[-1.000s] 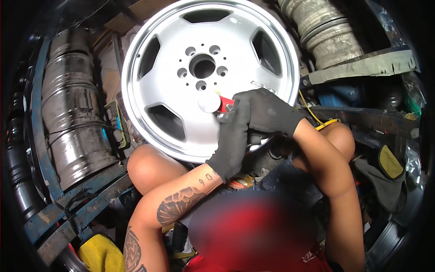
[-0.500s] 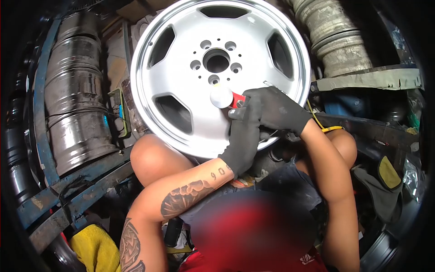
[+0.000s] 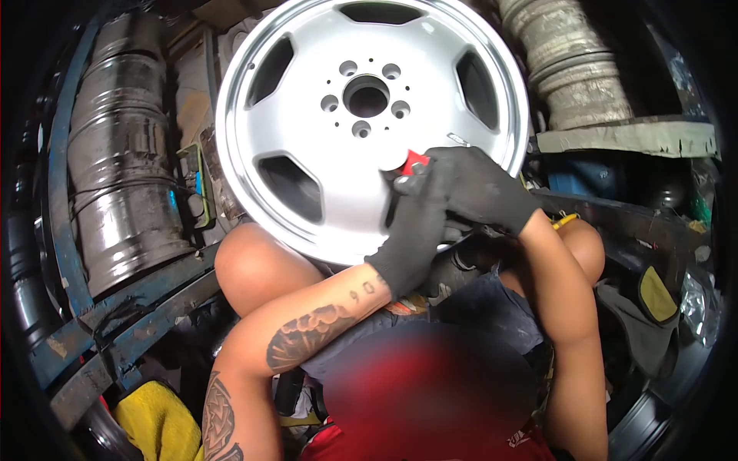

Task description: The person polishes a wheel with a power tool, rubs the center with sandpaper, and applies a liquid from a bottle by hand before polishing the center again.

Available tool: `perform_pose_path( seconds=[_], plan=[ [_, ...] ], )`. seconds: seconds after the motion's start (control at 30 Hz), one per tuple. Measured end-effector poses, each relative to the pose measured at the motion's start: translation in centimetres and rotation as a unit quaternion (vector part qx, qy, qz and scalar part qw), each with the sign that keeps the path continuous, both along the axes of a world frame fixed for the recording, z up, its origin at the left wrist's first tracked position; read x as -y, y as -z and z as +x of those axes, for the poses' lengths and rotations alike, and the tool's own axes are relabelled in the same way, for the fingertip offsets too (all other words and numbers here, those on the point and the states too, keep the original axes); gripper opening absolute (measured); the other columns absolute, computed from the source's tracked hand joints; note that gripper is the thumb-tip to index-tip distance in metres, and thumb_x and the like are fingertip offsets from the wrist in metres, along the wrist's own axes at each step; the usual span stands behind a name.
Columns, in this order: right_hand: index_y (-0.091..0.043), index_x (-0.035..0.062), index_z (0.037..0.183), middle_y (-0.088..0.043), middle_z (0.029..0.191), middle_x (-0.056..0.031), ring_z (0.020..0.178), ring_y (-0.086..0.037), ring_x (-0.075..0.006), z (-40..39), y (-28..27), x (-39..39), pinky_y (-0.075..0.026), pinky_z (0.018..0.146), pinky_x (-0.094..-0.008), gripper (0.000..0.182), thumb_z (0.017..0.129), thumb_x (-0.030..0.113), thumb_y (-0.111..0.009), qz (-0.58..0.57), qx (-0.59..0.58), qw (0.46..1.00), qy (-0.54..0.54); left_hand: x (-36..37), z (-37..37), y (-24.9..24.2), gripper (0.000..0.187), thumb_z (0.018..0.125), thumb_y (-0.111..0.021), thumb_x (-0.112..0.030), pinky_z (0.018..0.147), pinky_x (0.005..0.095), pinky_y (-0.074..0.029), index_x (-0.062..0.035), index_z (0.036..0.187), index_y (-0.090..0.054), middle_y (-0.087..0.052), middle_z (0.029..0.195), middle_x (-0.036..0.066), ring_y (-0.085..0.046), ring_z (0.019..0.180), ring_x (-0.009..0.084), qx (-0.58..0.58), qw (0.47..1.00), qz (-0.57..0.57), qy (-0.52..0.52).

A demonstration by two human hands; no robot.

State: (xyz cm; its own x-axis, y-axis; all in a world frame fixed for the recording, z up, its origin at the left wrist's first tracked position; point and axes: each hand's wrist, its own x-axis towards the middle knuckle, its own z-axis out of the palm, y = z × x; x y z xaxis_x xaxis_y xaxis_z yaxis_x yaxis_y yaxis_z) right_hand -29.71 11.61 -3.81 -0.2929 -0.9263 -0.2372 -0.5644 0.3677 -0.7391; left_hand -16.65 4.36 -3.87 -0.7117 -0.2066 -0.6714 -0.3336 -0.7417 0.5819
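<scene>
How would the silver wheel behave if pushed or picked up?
Probably stiff: the silver wheel looks like one rigid metal piece, with broad solid spokes between its openings. Its round outer lip suggests it would roll if stood on edge. The smooth, glossy face could be slippery; the openings might give a better grip.

Your wheel [image 3: 342,173] is silver, with a bright outer lip, a round centre hole ringed by five bolt holes, and dark openings between broad spokes. Its face is turned to you, its near edge by your knees [image 3: 265,269]. Your tool [image 3: 415,162], red with a rounded white end, is over the wheel's lower face, mostly hidden.
</scene>
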Motion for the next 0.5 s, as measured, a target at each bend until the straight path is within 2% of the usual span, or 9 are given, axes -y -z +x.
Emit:
perform_pose_path(
  seconds=[0.03,0.07,0.17,0.2,0.3,0.33,0.43,0.47,0.5],
  plan=[
    [-0.067,-0.0025,0.096,-0.069,0.089,-0.0246,0.087,-0.068,-0.0420,0.1,0.3,0.1,-0.053,0.079,-0.0451,0.036,0.093,0.034,-0.064,-0.019,-0.005,1.000,-0.021,-0.2,0.1,0.0,0.056,0.107,-0.046,-0.056,0.068,0.0252,-0.056,-0.0046,0.127,-0.058,-0.070,0.103,0.010,-0.069,0.078,0.0150,0.006,1.000,0.010,-0.024],
    [-0.066,-0.0020,0.094,-0.070,0.091,-0.0260,0.090,-0.067,-0.0452,0.3,0.3,0.2,-0.053,0.081,-0.0472,0.035,0.092,0.033,-0.064,-0.014,0.006,1.000,-0.023,0.1,0.7,-0.2,0.055,0.107,-0.046,-0.055,0.069,0.0263,-0.058,-0.0052,0.128,-0.057,-0.070,0.105,0.010,-0.070,0.080,0.0167,0.047,0.999,0.008,0.004],
    [-0.072,0.0009,0.099,-0.071,0.095,-0.0274,0.091,-0.069,-0.0441,0.6,-0.8,0.8,-0.054,0.086,-0.0482,0.030,0.087,0.027,-0.063,0.022,0.014,1.000,0.008,0.7,0.4,-1.9,0.055,0.107,-0.047,-0.055,0.067,0.0254,-0.056,-0.0050,0.127,-0.057,-0.070,0.103,0.009,-0.069,0.077,0.0147,0.044,0.999,-0.016,0.013],
    [-0.072,0.0003,0.098,-0.071,0.094,-0.0275,0.090,-0.070,-0.0442,0.3,-0.9,0.8,-0.054,0.085,-0.0480,0.029,0.086,0.026,-0.063,0.016,0.015,1.000,0.016,0.8,0.1,-1.5,0.054,0.108,-0.045,-0.055,0.062,0.0242,-0.053,-0.0045,0.122,-0.059,-0.069,0.097,0.007,-0.066,0.070,0.0120,0.018,1.000,-0.021,0.010],
    [-0.072,-0.0001,0.098,-0.071,0.095,-0.0275,0.091,-0.070,-0.0442,-0.8,0.2,0.2,-0.054,0.085,-0.0478,0.030,0.086,0.025,-0.063,0.012,-0.032,0.999,0.037,0.9,-1.3,0.3,0.055,0.109,-0.042,-0.055,0.058,0.0239,-0.050,-0.0043,0.114,-0.061,-0.068,0.087,0.005,-0.062,0.064,0.0098,-0.047,0.998,-0.028,0.042],
    [-0.072,-0.0009,0.099,-0.072,0.093,-0.0268,0.091,-0.071,-0.0432,-1.4,0.1,-0.3,-0.054,0.084,-0.0468,0.032,0.087,0.028,-0.064,0.007,-0.044,0.998,0.037,0.9,-1.7,0.3,0.053,0.110,-0.041,-0.053,0.056,0.0240,-0.048,-0.0044,0.108,-0.062,-0.066,0.078,0.004,-0.059,0.060,0.0096,-0.041,0.996,-0.051,0.068],
    [-0.072,-0.0012,0.101,-0.072,0.089,-0.0252,0.090,-0.071,-0.0443,-1.8,-0.7,-1.3,-0.054,0.084,-0.0460,0.037,0.090,0.033,-0.065,0.057,-0.033,0.994,0.086,0.6,-2.3,0.2,0.050,0.109,-0.045,-0.051,0.055,0.0234,-0.047,-0.0046,0.105,-0.062,-0.064,0.075,0.004,-0.059,0.058,0.0089,-0.047,0.992,-0.033,0.111],
    [-0.071,-0.0019,0.100,-0.072,0.086,-0.0231,0.083,-0.071,-0.0379,-1.9,-0.6,-1.6,-0.055,0.078,-0.0425,0.037,0.091,0.034,-0.066,0.043,-0.013,0.996,0.073,0.5,-2.3,0.3,0.052,0.108,-0.045,-0.054,0.054,0.0231,-0.046,-0.0058,0.103,-0.062,-0.064,0.074,0.003,-0.058,0.057,0.0082,-0.095,0.987,-0.058,0.114],
    [-0.070,-0.0026,0.099,-0.072,0.083,-0.0211,0.076,-0.072,-0.0315,-2.0,-0.7,-1.7,-0.055,0.072,-0.0391,0.039,0.093,0.035,-0.067,0.030,0.008,0.998,0.059,0.7,-2.1,0.1,0.048,0.109,-0.047,-0.049,0.053,0.0235,-0.047,-0.0033,0.108,-0.061,-0.063,0.076,0.004,-0.058,0.057,0.0089,-0.084,0.987,-0.067,0.122]
  ],
)
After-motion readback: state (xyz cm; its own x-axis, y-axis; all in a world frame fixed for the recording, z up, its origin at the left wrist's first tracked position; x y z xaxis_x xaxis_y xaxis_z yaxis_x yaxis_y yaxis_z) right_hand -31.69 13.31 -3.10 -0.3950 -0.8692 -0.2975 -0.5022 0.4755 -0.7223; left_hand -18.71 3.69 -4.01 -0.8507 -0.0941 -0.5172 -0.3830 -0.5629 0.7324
